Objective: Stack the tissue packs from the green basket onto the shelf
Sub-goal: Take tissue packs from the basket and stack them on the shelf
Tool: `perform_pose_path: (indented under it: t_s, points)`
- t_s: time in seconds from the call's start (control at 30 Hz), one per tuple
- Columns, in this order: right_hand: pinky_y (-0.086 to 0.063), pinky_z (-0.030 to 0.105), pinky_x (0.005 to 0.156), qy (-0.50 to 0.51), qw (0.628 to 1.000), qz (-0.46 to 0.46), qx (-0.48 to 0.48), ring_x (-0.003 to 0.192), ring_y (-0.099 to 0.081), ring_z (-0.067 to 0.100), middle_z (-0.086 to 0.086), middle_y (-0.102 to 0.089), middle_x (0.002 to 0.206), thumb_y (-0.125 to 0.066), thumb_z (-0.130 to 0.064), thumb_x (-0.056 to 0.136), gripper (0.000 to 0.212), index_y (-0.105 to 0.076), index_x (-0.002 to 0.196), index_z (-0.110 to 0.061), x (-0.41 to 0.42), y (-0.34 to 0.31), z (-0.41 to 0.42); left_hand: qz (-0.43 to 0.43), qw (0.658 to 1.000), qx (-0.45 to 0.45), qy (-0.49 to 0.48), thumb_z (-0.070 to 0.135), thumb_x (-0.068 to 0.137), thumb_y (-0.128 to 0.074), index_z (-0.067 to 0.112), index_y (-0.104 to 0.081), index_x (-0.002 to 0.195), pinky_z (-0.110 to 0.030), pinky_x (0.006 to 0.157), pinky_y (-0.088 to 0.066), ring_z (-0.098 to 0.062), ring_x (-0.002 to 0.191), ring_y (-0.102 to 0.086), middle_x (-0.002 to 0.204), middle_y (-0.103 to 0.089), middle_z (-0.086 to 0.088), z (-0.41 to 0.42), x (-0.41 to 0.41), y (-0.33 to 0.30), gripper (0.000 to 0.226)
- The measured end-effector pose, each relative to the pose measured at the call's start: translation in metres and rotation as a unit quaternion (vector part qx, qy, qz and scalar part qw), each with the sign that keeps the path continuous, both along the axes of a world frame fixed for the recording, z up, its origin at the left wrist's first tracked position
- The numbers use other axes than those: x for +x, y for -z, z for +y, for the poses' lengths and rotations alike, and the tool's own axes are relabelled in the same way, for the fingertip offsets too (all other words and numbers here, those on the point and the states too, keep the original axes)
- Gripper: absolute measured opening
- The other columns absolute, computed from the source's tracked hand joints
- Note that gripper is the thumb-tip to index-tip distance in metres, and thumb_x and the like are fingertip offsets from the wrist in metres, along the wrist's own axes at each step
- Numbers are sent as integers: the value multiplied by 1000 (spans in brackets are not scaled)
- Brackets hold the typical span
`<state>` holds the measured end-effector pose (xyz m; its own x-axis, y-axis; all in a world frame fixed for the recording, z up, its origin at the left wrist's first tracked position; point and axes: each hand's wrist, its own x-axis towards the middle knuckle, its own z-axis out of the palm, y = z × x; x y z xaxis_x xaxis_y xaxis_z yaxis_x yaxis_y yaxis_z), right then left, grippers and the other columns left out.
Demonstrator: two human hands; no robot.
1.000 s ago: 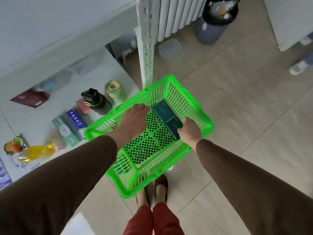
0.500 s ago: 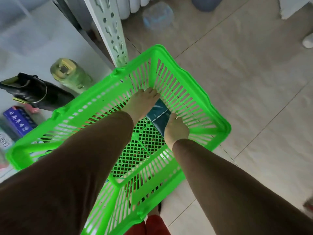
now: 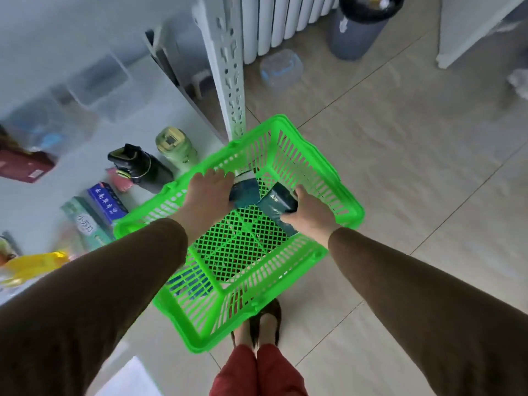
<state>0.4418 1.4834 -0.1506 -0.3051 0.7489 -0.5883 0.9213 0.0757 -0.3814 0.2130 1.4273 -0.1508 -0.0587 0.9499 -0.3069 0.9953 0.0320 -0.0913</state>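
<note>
The green basket stands on the floor beside the white shelf. Both my hands are inside it. My left hand grips a dark teal tissue pack, most of it hidden under the palm. My right hand holds a second dark green tissue pack, lifted and tilted above the mesh bottom. The two packs touch at their inner edges.
On the shelf lie a black bottle, a pale green flask, blue and green boxes and a yellow bag. A perforated shelf post rises behind the basket. A grey bin and a clear box stand on the floor.
Both hands have closed on the packs and raised them off the basket bottom. The view has pulled back, so the basket looks farther away than half a second ago.
</note>
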Motion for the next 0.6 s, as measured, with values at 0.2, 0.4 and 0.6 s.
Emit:
perform_pose_path:
  t_s: [0.2,0.4,0.6]
  points:
    - [-36,8,55,-52,985,153,64,67,-58,-8,-22,-58,84,-81,-42,75,52,-45,110,-29,-11,-162,-4,-71,986,103,-114,67,86,-50,26,-45,112,-34,58,-38,-32,83,-68,91,-68,-6,-82,-52,-163,49]
    - [-45,12,73,-19,948,306,81,88,-62,-4,-10,-58,105,-87,-30,62,74,-41,120,-28,-79,-297,-45,-160,956,161,-188,66,89,-46,26,-32,101,-37,63,-39,-35,85,-65,96,-64,-3,-164,-111,-310,44]
    - [-50,19,81,49,871,484,74,95,-64,6,-6,-68,104,-88,-31,64,59,-55,111,-20,-178,-388,-123,-257,912,236,-214,47,89,-59,28,-41,110,-30,59,-42,-13,76,-56,98,-57,4,-248,-203,-400,33]
